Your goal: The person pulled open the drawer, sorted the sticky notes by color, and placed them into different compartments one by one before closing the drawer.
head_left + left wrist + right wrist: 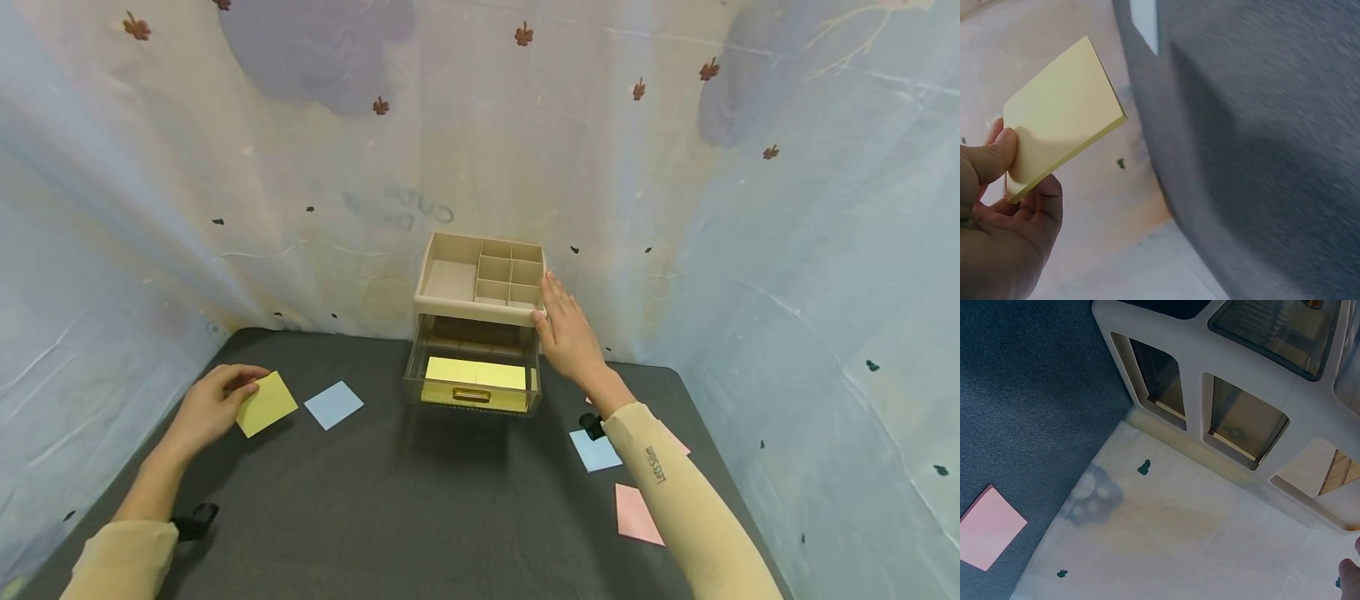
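Observation:
My left hand (pixel 213 406) pinches a yellow sticky note pad (pixel 267 405) by one edge, above the table's left side. In the left wrist view the thumb lies on the face of the pad (pixel 1063 112), with fingers curled behind it. My right hand (pixel 568 332) rests its straight fingers against the right side of a beige desk organizer (pixel 480 309). The organizer's clear drawer (pixel 534 392) is pulled out, with yellow note pads (pixel 477 375) lying in it. Only fingertips (pixel 1350 575) of the right hand show in the right wrist view.
A blue note pad (pixel 333 405) lies right of my left hand. Another blue pad (pixel 595 451) and a pink pad (pixel 637 514) lie near my right forearm, which partly covers more pink. A patterned curtain (pixel 480 150) surrounds the dark table (pixel 450 517).

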`<move>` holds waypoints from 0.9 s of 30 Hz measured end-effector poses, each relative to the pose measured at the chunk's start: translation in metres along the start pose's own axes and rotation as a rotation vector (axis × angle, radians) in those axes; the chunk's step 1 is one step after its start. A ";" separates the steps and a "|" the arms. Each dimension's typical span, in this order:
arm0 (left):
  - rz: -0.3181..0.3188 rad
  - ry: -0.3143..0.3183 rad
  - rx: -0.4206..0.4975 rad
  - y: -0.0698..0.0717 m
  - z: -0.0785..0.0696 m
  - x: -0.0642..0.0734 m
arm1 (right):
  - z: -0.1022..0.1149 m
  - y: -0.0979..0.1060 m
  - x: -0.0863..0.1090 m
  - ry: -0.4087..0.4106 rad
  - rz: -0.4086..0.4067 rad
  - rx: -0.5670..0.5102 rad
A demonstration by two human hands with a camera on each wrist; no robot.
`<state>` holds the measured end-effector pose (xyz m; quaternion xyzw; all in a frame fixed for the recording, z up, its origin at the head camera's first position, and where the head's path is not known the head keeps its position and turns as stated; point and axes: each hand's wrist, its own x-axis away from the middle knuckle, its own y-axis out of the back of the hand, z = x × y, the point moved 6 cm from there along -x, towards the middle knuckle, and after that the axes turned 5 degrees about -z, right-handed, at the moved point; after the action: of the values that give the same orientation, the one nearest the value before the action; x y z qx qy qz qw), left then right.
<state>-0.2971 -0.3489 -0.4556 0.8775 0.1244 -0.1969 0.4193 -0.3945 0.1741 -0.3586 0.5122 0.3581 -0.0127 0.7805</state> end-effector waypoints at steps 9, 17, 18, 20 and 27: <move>-0.029 -0.029 0.035 0.001 -0.030 -0.011 | 0.001 0.000 0.000 -0.002 0.004 -0.002; -0.050 -0.069 0.084 0.003 -0.057 -0.026 | 0.002 0.001 0.000 -0.001 0.004 -0.010; -0.049 -0.071 0.088 0.003 -0.060 -0.027 | 0.002 0.001 0.000 0.001 0.003 -0.009; -0.047 -0.079 0.098 0.003 -0.067 -0.031 | 0.002 0.001 0.000 0.002 0.001 -0.009; -0.059 -0.124 0.118 0.001 -0.090 -0.043 | 0.001 0.000 0.000 0.004 0.000 0.002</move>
<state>-0.3129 -0.2811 -0.3837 0.8827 0.1123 -0.2698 0.3680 -0.3945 0.1730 -0.3584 0.5131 0.3596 -0.0121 0.7793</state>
